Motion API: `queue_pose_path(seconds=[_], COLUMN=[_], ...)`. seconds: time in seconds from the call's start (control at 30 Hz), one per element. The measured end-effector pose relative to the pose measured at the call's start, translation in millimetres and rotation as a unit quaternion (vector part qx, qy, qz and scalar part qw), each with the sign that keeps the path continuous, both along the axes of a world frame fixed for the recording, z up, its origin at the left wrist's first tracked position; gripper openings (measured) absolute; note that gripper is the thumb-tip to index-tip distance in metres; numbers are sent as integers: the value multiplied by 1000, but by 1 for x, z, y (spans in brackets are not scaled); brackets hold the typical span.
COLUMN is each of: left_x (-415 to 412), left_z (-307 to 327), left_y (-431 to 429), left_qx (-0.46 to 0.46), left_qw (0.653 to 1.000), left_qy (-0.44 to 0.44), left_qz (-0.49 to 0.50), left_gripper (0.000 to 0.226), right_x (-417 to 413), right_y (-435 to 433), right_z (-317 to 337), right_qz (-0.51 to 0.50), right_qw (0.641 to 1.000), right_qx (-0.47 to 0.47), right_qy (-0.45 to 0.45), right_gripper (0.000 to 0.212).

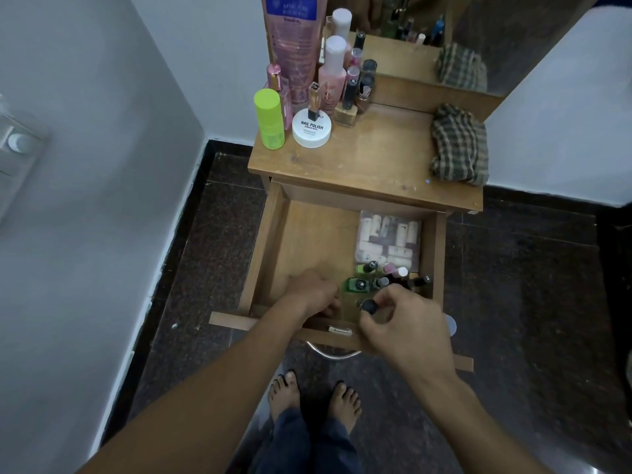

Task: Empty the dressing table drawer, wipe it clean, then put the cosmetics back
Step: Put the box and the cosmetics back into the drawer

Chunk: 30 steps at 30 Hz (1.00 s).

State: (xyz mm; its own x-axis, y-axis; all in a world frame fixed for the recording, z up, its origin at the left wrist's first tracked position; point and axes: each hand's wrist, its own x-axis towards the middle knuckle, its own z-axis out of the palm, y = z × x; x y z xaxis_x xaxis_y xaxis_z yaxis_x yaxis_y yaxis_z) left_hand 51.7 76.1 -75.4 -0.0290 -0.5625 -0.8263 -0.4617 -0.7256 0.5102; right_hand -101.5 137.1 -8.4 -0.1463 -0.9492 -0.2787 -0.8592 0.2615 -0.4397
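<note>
The wooden drawer is pulled out below the dressing table top. Its right half holds a clear bag of pale tubes and a cluster of nail polish bottles. My right hand pinches the black cap of a small bottle at the drawer's front right. My left hand reaches down inside the front of the drawer with fingers curled; what they hold is hidden. On the table's back left stand a lime bottle, a white nail polish remover tub and several pink bottles.
A checked cloth lies bunched at the table's right edge, below a mirror. White walls close in on both sides. My bare feet stand on the dark stone floor just before the drawer front and its metal handle.
</note>
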Motion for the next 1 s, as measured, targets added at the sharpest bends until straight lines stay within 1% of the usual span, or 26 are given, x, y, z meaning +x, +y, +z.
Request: queue_pose_path(seconds=[0.17,0.27,0.63,0.7,0.8,0.83,0.9,0.97,1.0], left_x=[-2,-3,-4,-3,-2,-2,-1,-2,-2], left_z=[-7,-6,-2,-1,2,3,4,4,5], left_y=[0,0,4,4,3,3,3,4,5], left_qx=[3,-2,-13,-12,-14,-16,-17,-17,-19], left_qw=[1000,1000,998,998,999,999,999,1000,1000], left_qy=[-6,-10,-27,-24,-17,-16,-19,-14,-13], left_qz=[-19,-27,-51,-49,-37,-33,-28,-17,-14], left_gripper=[19,20,20,20,20,20,19,20,21], right_x=[6,8,12,12,8,6,4,8,14], right_y=[-5,-4,-5,-6,-5,-5,-7,-21,-34], right_z=[-19,-22,-32,-33,-27,-21,-7,13,24], right_qz=[-2,-3,-38,-37,-34,-31,-25,-15,-7], right_qw=[999,998,997,997,996,997,999,999,997], right_qx=[45,50,65,69,79,75,29,-37,-74], right_qy=[29,40,10,5,0,6,23,10,-13], right_gripper=[19,23,22,24,32,35,36,27,22])
